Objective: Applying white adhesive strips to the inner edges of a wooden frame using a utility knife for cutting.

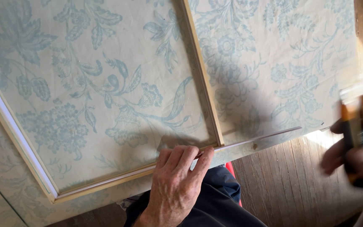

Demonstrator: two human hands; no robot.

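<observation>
Floral cloth (pixel 106 84) covers the table; left hand (pixel 177 180) pinches frame (pixel 118 176); right hand (pixel 358 159) grips a blurred, perhaps brush-like tool (pixel 355 126).

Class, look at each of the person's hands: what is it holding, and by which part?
Left hand: fingers curl over the near rail of the wooden frame. Right hand: grips a blurred brush-like tool around its handle.

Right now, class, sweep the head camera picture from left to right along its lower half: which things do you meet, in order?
Pale wooden frame corner → left hand gripping the frame's lower strip → red patch beside the dark trousers → bare wooden floorboards → right hand holding a blurred orange-brown tool.
</observation>
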